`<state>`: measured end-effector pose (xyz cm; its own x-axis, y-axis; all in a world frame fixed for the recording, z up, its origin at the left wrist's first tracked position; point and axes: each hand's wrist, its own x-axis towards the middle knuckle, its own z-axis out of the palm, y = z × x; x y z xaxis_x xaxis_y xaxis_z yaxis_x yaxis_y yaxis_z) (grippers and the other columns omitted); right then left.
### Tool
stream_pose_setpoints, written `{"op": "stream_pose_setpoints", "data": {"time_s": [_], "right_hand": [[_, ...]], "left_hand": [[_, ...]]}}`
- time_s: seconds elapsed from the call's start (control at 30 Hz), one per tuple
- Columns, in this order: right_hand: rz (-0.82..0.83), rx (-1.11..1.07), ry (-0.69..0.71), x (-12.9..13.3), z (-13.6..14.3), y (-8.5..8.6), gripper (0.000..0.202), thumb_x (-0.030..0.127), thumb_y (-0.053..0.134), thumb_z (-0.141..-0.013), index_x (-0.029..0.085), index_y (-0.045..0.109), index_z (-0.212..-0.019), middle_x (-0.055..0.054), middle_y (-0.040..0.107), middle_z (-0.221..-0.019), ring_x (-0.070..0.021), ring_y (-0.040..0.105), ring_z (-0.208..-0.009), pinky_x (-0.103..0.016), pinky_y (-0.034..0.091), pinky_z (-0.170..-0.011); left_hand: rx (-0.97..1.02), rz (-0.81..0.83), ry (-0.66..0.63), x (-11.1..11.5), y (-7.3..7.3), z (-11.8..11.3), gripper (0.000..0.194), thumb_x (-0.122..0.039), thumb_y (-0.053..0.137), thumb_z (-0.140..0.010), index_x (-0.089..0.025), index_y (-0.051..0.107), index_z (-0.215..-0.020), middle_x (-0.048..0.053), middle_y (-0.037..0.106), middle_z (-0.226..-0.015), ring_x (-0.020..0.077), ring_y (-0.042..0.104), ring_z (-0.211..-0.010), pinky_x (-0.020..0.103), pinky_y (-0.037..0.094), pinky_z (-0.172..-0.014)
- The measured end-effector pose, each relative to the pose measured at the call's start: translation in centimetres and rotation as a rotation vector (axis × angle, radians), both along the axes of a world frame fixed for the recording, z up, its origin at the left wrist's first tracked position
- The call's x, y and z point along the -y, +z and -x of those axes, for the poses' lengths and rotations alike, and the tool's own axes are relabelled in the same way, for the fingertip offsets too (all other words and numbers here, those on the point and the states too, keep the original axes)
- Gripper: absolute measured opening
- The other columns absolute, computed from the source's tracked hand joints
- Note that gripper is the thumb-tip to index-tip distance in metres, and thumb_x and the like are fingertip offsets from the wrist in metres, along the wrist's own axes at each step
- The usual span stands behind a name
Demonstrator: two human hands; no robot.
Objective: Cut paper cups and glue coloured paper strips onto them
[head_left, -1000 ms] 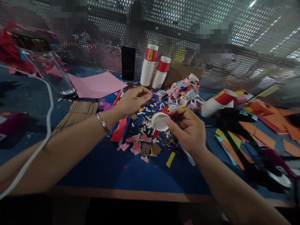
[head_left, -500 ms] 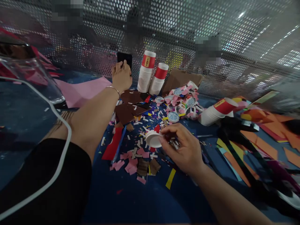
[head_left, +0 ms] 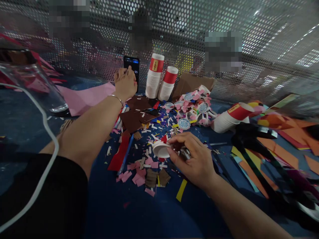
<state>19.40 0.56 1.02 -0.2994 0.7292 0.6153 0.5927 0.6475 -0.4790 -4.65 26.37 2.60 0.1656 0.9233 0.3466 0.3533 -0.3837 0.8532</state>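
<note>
My left hand [head_left: 125, 82] is stretched far forward, in front of an upright phone [head_left: 135, 68]. Its fingers are loosely bent and a little apart, and it holds nothing. Whether a fingertip touches the lit screen I cannot tell; digits ending in 55 show beside the hand. Between thumb and fingers, my right hand [head_left: 193, 157] pinches a shallow white paper cup bottom [head_left: 161, 150], tilted toward me, with a bit of red at its far side. Below it lie pink paper scraps [head_left: 139, 176], brown scraps [head_left: 151, 178] and a yellow strip [head_left: 181, 190].
Two stacks of paper cups [head_left: 153, 81] stand by the perforated screen [head_left: 104, 43]. Another cup stack [head_left: 231, 118] lies tilted at right, near a black stand [head_left: 256, 154]. Decorated cup pieces [head_left: 194, 108] form a heap. A glass jar [head_left: 47, 79] and white cable [head_left: 47, 132] are at left.
The phone screen has gone from dark to lit. My left hand has drawn slightly left and down from it. My right hand keeps its hold, the cup bottom shifting slightly left.
</note>
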Motion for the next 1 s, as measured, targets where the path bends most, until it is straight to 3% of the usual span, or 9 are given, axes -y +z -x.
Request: {"op": "stream_pose_setpoints", "data": {"time_s": [0.1, 0.17, 0.23, 0.33, 0.4, 0.5, 0.7, 0.83, 1.0], "right_hand": [[-0.009, 0.014, 0.003, 0.0, -0.1, -0.1, 0.012, 0.017, 0.068, -0.094, 0.023, 0.065, -0.104, -0.003, 0.072, -0.094, -0.0163, 0.068, -0.077, -0.033, 0.059, -0.071], [-0.016, 0.02, 0.004, 0.0, -0.1, -0.1, 0.011, 0.017, 0.068, -0.094, 0.023, 0.065, -0.103, -0.003, 0.073, -0.095, -0.0166, 0.068, -0.079, -0.033, 0.059, -0.072], [-0.028, 0.016, 0.005, 0.0, -0.1, -0.2, 0.011, 0.017, 0.069, -0.094, 0.022, 0.066, -0.103, -0.003, 0.072, -0.095, -0.0163, 0.068, -0.08, -0.033, 0.059, -0.073], [-0.041, 0.009, 0.015, -0.1, -0.1, -0.1, 0.01, 0.017, 0.068, -0.095, 0.021, 0.066, -0.103, -0.003, 0.072, -0.096, -0.0156, 0.067, -0.079, -0.032, 0.058, -0.072], [-0.058, 0.006, 0.019, 0.0, -0.1, -0.1, 0.009, 0.017, 0.067, -0.095, 0.021, 0.066, -0.103, -0.003, 0.072, -0.095, -0.0157, 0.067, -0.078, -0.032, 0.059, -0.072], [-0.112, 0.003, 0.02, 0.1, -0.1, 0.1, 0.01, 0.016, 0.067, -0.095, 0.021, 0.066, -0.103, -0.004, 0.073, -0.096, -0.0167, 0.069, -0.082, -0.033, 0.059, -0.073], [-0.163, 0.019, 0.046, 0.2, 0.0, 0.2, 0.011, 0.014, 0.068, -0.096, 0.02, 0.067, -0.105, -0.006, 0.074, -0.099, -0.0183, 0.071, -0.09, -0.033, 0.06, -0.077], [-0.229, 0.019, 0.048, 0.1, 0.0, 0.1, 0.008, 0.015, 0.07, -0.097, 0.02, 0.068, -0.103, -0.007, 0.074, -0.096, -0.02, 0.072, -0.093, -0.035, 0.06, -0.081], [-0.247, 0.011, 0.045, 0.0, -0.2, 0.2, 0.011, 0.012, 0.07, -0.097, 0.02, 0.069, -0.105, -0.007, 0.075, -0.098, -0.021, 0.074, -0.097, -0.037, 0.061, -0.085]], "left_hand": [[-0.091, -0.137, 0.131, 1.8, -0.7, -0.1, 0.017, -0.014, 0.061, -0.093, -0.019, 0.058, -0.109, 0.002, 0.061, -0.118, 0.0234, 0.024, -0.137, 0.041, 0.008, -0.119], [-0.106, -0.172, 0.164, 3.9, -1.0, -0.5, 0.009, -0.016, 0.063, -0.093, -0.02, 0.06, -0.101, 0.004, 0.064, -0.113, 0.0241, 0.039, -0.125, 0.042, 0.018, -0.116], [-0.112, -0.172, 0.128, 6.8, -0.7, -1.2, 0.007, -0.022, 0.068, -0.092, -0.019, 0.064, -0.096, 0.005, 0.068, -0.105, 0.0224, 0.054, -0.103, 0.039, 0.035, -0.101], [0.004, 0.058, -0.168, 12.4, 0.5, -2.0, 0.027, -0.043, 0.06, -0.1, -0.019, 0.07, -0.093, 0.009, 0.076, -0.098, 0.0198, 0.063, -0.083, 0.035, 0.043, -0.075], [0.038, 0.233, -0.332, 16.0, 1.4, -2.2, 0.036, -0.054, 0.063, -0.097, -0.019, 0.072, -0.092, 0.01, 0.078, -0.098, 0.0178, 0.064, -0.075, 0.031, 0.044, -0.064], [0.098, 0.402, -0.511, 19.6, 2.1, -1.9, 0.035, -0.053, 0.071, -0.093, -0.019, 0.074, -0.099, 0.009, 0.078, -0.101, 0.0203, 0.07, -0.086, 0.028, 0.052, -0.066], [0.367, 0.724, -0.692, 21.4, 0.5, -1.0, 0.035, -0.033, 0.088, -0.081, -0.022, 0.067, -0.106, 0.002, 0.076, -0.089, 0.0154, 0.073, -0.082, 0.026, 0.058, -0.076], [0.427, 0.781, -0.709, 21.7, -0.3, -0.9, 0.04, -0.022, 0.088, -0.082, -0.021, 0.063, -0.114, 0.0, 0.076, -0.095, 0.0129, 0.073, -0.087, 0.025, 0.057, -0.084], [0.445, 0.817, -0.745, 21.7, -0.7, -1.4, 0.047, -0.021, 0.087, -0.083, -0.023, 0.07, -0.127, 0.002, 0.076, -0.102, 0.0141, 0.071, -0.096, 0.025, 0.053, -0.089]]}}
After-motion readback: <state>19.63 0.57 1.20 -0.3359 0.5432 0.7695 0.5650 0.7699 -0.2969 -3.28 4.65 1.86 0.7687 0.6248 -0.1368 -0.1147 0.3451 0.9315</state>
